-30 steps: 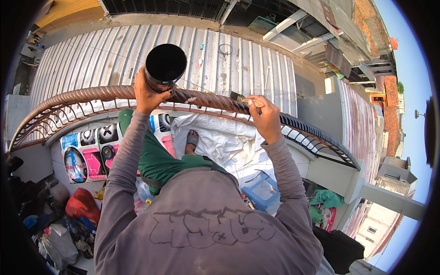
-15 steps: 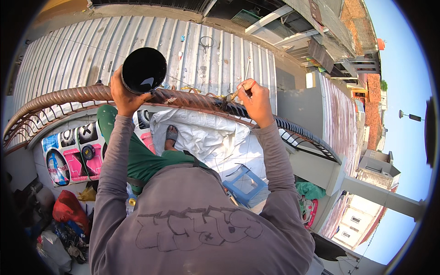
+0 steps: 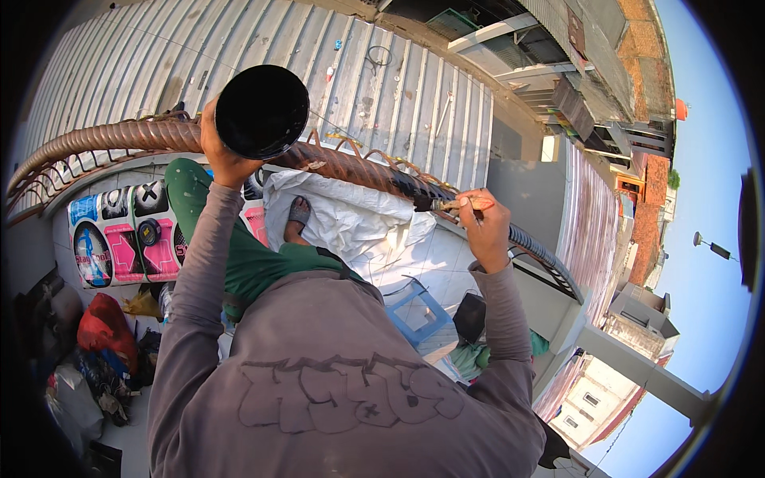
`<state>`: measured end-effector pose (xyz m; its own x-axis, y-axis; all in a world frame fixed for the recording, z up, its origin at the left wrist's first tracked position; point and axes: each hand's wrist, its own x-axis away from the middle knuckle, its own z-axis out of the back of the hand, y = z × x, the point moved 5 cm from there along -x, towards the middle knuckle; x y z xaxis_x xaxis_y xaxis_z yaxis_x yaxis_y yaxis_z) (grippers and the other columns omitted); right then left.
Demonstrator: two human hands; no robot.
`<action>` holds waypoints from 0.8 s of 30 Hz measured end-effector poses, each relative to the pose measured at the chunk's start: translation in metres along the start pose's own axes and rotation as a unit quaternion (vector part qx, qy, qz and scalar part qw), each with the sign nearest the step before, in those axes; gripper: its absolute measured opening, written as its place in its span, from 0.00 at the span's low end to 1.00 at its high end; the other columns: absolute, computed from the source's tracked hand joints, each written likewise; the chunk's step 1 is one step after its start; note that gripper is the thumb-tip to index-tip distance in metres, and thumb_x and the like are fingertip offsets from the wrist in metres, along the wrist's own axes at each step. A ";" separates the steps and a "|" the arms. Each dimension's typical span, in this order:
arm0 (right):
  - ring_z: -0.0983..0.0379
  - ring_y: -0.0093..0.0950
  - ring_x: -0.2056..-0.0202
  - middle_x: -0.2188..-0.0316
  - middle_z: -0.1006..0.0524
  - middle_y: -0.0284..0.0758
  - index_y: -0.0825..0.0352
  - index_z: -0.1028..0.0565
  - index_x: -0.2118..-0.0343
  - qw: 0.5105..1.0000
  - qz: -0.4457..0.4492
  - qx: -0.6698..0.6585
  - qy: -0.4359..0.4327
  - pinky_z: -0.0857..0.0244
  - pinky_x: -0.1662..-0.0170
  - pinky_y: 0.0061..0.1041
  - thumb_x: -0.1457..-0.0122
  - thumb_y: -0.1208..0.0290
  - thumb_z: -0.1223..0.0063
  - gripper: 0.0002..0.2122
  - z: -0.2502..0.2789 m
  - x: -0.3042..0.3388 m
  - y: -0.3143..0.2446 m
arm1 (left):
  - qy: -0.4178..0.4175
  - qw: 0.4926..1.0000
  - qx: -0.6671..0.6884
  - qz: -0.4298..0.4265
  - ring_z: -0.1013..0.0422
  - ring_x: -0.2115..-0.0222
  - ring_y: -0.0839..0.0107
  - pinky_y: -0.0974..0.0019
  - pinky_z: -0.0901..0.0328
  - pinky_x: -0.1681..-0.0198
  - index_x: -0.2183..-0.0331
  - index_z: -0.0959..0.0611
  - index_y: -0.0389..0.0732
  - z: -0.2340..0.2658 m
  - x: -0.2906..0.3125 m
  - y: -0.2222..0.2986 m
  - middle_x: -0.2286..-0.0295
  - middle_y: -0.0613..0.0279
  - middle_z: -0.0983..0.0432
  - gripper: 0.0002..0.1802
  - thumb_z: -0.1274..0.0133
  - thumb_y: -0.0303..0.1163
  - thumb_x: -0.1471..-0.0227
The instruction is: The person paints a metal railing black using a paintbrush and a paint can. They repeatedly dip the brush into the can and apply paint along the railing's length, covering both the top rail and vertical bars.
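My left hand (image 3: 226, 159) is wrapped round the side of a can (image 3: 261, 111) with a black inside, held up over the railing; black paint seems to fill it. Between the closed fingers of my right hand (image 3: 488, 227) is a paintbrush (image 3: 443, 205), its dark bristles against the near side of the railing. This railing (image 3: 351, 166) is a thick, twisted bar, brown along the left and middle. It turns glossy black around the bristles and further right. Thin curled metal pieces run along it.
Beyond the railing lies a corrugated metal roof (image 3: 303, 48). White sheeting (image 3: 335, 207) covers floor beside my sandalled foot (image 3: 299, 213). A blue plastic stool (image 3: 418, 315) stands near my right arm. At left are a pink-and-white printed panel (image 3: 127, 247) and a red bag (image 3: 107, 327).
My right hand and the brush have moved rightward and nearer along the railing. The can sits slightly further right and higher in view, and the whole view has shifted a little.
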<state>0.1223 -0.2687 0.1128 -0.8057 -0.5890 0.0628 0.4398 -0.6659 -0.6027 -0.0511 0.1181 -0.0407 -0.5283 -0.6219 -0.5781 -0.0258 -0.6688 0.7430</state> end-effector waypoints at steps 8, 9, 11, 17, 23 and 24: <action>0.22 0.22 0.77 0.78 0.20 0.36 0.72 0.23 0.66 0.996 0.009 -0.090 -0.027 0.32 0.73 0.23 0.38 0.74 0.44 0.05 -0.032 -0.070 0.003 | 0.004 0.996 0.072 0.061 0.26 0.51 0.52 0.53 0.33 0.46 0.44 0.29 0.31 -0.001 0.018 -0.029 0.51 0.48 0.26 0.63 0.19 0.54 0.78; 0.22 0.22 0.77 0.78 0.20 0.36 0.72 0.23 0.65 0.994 0.024 -0.098 -0.028 0.31 0.73 0.23 0.38 0.74 0.44 0.05 -0.040 -0.084 0.002 | 0.003 0.995 0.073 0.071 0.26 0.51 0.52 0.53 0.33 0.45 0.43 0.30 0.31 -0.001 0.021 -0.034 0.51 0.48 0.26 0.64 0.19 0.55 0.79; 0.21 0.22 0.77 0.77 0.19 0.37 0.72 0.24 0.65 0.992 0.040 -0.118 -0.027 0.31 0.73 0.23 0.38 0.74 0.44 0.05 -0.049 -0.101 0.001 | -0.002 0.992 0.082 0.096 0.26 0.50 0.53 0.53 0.33 0.45 0.43 0.30 0.32 -0.001 0.029 -0.045 0.51 0.49 0.26 0.65 0.19 0.55 0.79; 0.22 0.23 0.75 0.75 0.19 0.36 0.71 0.23 0.65 0.995 0.070 -0.067 -0.031 0.30 0.71 0.23 0.38 0.75 0.45 0.05 -0.036 -0.069 0.004 | -0.010 0.990 0.091 0.109 0.25 0.51 0.58 0.56 0.32 0.45 0.44 0.27 0.33 -0.002 0.050 -0.070 0.51 0.53 0.24 0.55 0.21 0.45 0.75; 0.23 0.22 0.76 0.75 0.22 0.34 0.72 0.23 0.66 0.999 0.013 0.010 -0.032 0.32 0.71 0.20 0.37 0.75 0.46 0.05 0.011 -0.015 0.023 | -0.026 0.991 0.092 0.088 0.24 0.53 0.63 0.59 0.32 0.46 0.48 0.22 0.35 0.003 0.060 -0.075 0.53 0.57 0.21 0.41 0.25 0.31 0.67; 0.23 0.21 0.76 0.75 0.22 0.34 0.73 0.23 0.66 0.999 -0.003 -0.021 -0.033 0.32 0.72 0.19 0.37 0.75 0.47 0.06 0.014 -0.019 0.028 | -0.033 0.991 0.094 0.085 0.24 0.53 0.64 0.59 0.32 0.46 0.49 0.21 0.35 0.003 0.061 -0.074 0.54 0.58 0.20 0.39 0.26 0.28 0.66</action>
<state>0.1554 -0.2823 0.1056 -0.7802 -0.6143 0.1177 0.4165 -0.6507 -0.6350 -0.0834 0.1312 -0.1302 -0.5927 -0.6865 -0.4212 -0.0864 -0.4657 0.8807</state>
